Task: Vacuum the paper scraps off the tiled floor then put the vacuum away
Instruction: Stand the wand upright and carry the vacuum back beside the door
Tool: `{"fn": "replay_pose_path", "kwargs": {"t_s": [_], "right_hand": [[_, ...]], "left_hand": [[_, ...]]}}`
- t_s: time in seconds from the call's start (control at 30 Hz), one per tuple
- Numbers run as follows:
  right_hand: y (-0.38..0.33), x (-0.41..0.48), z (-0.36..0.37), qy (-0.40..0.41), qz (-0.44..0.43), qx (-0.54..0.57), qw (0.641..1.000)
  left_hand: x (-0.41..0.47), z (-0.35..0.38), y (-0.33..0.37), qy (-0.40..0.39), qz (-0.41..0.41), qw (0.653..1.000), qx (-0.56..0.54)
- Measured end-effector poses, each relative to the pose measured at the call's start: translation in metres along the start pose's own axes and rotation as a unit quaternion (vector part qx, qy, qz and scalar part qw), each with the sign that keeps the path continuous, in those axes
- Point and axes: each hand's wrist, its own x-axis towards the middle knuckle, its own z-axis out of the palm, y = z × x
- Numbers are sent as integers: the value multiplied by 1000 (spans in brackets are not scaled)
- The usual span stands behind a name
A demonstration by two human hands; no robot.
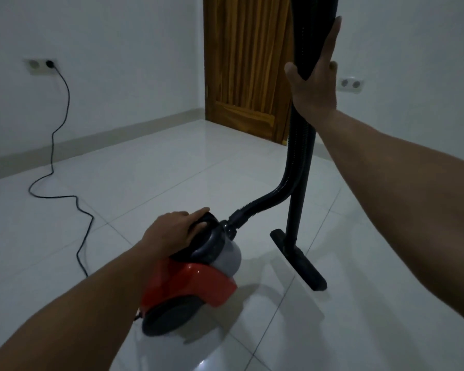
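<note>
A red and grey canister vacuum (pixel 198 279) stands on the white tiled floor (pixel 172 170) in front of me. My left hand (pixel 174 228) grips its black carry handle on top. A ribbed black hose (pixel 265 199) runs from the canister up to the black wand (pixel 298 199), which stands upright with its flat floor nozzle (pixel 300 261) on the tiles. My right hand (pixel 316 76) rests against the wand's upper grip with the fingers stretched out and the thumb hooked around it. No paper scraps are visible on the floor.
The black power cord (pixel 62 167) snakes across the tiles to a plug in the wall socket (pixel 48 64) at the left. A wooden door (pixel 247 62) stands behind the wand. A second socket (pixel 351 84) is on the right wall.
</note>
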Motion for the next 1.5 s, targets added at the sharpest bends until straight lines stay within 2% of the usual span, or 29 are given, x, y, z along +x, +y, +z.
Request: {"fn": "replay_pose_path", "kwargs": {"t_s": [0.3, 0.57, 0.87, 1.0, 1.27, 1.5], "right_hand": [[-75, 75, -1, -38, 52, 19, 998], [-137, 168, 3, -71, 93, 33, 993], [-174, 281, 31, -97, 122, 56, 986], [-173, 335, 59, -93, 110, 43, 989], [-160, 423, 147, -93, 96, 51, 990], [-121, 496, 237, -85, 82, 31, 993]], "left_hand": [[28, -111, -11, -34, -37, 999, 15], [77, -212, -32, -4, -66, 997, 30], [148, -322, -45, -61, -120, 990, 28], [190, -341, -81, -75, -130, 988, 41], [287, -351, -162, -41, -143, 989, 10], [389, -341, -245, -54, -150, 987, 6]]}}
